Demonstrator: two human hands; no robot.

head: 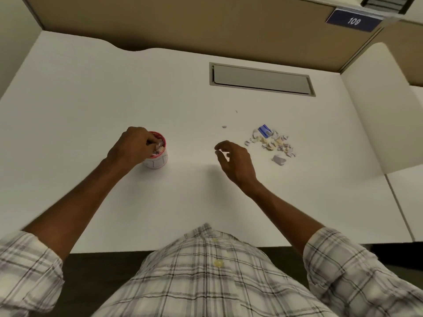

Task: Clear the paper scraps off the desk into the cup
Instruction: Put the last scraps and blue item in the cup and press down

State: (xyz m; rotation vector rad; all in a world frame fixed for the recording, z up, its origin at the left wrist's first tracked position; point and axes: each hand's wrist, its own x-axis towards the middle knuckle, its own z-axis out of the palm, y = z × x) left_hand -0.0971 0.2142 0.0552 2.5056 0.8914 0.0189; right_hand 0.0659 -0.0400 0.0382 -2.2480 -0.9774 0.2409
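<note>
Paper scraps (272,143), ragged, pale, on smooth white desk (91,99); round red-rimmed cup (158,162)

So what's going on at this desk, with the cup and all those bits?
A person is tidying torn paper into a cup. Their left hand is bunched over its mouth, apparently dropping scraps in. The right hand hovers empty beside a pile of scraps still on the desk.
</note>
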